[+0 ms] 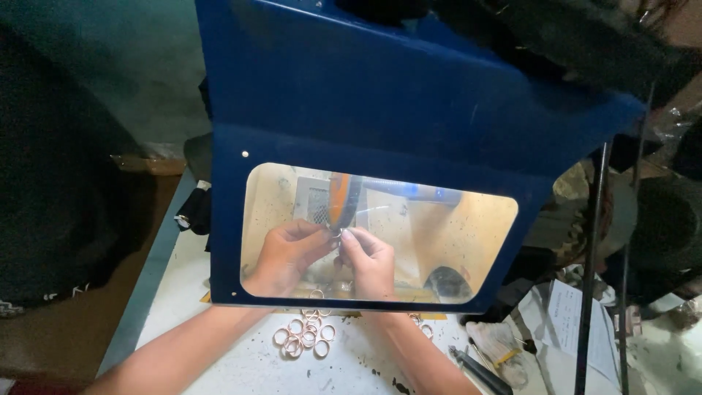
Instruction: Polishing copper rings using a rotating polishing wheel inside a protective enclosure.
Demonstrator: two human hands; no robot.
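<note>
Ring, small and metallic, sits pinched between the fingertips of both hands, seen through the clear window of a big blue shield. The shield is the largest thing in view: it slopes from the top of the frame down over the worktable, and its rounded window takes up the lower half, with a small pale rivet near its upper left corner.

Behind the window, an orange and dark nozzle hangs just above the ring, its tip close to the fingertips. A perforated grey plate stands behind it.

The left hand comes in under the shield's lower edge, fingers curled together and closed on the ring from the left. The right hand mirrors it, thumb and forefinger clamped on the same ring from the right. The two hands touch at the fingertips.

On the white, speckled table, just in front of the shield and between the forearms, lies a loose heap of copper-coloured rings, some overlapping. Further right lie a dirty glove, a dark tool and a sheet of paper. A thin dark rod stands upright at the right.
</note>
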